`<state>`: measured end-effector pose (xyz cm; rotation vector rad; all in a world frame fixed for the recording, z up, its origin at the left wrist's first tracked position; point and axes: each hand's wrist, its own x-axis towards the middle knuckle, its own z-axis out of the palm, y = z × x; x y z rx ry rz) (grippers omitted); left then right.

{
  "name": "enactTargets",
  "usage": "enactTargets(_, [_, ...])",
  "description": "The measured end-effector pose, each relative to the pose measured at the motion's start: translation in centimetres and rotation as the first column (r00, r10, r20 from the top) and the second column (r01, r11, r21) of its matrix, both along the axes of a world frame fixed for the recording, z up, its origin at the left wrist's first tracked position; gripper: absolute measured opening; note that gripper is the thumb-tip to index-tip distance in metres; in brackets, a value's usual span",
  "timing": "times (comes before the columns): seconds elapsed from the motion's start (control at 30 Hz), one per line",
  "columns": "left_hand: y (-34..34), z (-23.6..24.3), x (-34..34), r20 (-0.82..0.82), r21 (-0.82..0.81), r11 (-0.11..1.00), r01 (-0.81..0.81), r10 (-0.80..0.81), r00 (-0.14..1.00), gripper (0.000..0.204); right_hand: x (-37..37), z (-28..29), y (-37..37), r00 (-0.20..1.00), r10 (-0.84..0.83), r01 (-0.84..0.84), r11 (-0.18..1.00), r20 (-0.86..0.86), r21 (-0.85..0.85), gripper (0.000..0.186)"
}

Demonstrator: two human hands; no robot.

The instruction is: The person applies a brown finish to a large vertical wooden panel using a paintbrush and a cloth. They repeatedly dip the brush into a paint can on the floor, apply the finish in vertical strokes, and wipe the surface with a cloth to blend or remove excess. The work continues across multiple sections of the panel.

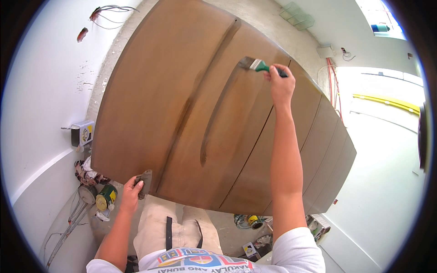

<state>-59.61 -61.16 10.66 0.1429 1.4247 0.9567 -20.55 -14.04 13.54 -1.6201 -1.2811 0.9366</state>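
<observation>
Stretched out over a large brown wooden panel, my right hand grips a paintbrush with a green handle. Its dark bristles touch the panel at the upper end of a long, curved dark streak. Dark stain also runs along a groove to the left of that streak. At the panel's near left edge, my left hand is closed on a crumpled grey-brown rag. Several thin dark grooves cross the panel's right side.
At the left wall stand a metal can, a bundle of cloth and a green-and-yellow can. Another can and a box are on the floor below the panel. Wires stick out of the left wall.
</observation>
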Motion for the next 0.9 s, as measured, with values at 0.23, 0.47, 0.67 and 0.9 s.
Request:
enactTargets(0.23, [1.0, 1.0, -0.3, 0.022, 0.012, 1.000, -0.021, 0.020, 1.000, 0.025, 1.1, 2.6, -4.9, 0.827, 0.221, -0.339, 0.929, 0.517, 0.145, 0.022])
enactTargets(0.47, [-0.1, 1.0, 2.1, 0.114, 0.039, 0.999, 0.020, -0.024, 0.993, 0.023, -1.8, 3.1, -32.4, 0.637, 0.610, -0.617, 0.770, 0.471, -0.164, 0.034])
enactTargets(0.67, [-4.6, 0.6, 4.2, 0.181, 0.024, 0.999, -0.023, 0.018, 0.983, 0.022, -2.8, 4.8, -49.6, 0.630, 0.708, -0.658, 0.705, 0.319, -0.265, 0.035])
enactTargets(0.9, [-9.0, -0.4, 4.1, 0.228, -0.006, 0.997, -0.076, 0.075, 0.971, 0.020, -2.9, 7.4, -50.5, 0.933, 0.349, -0.360, 0.908, -0.089, -0.214, 0.016])
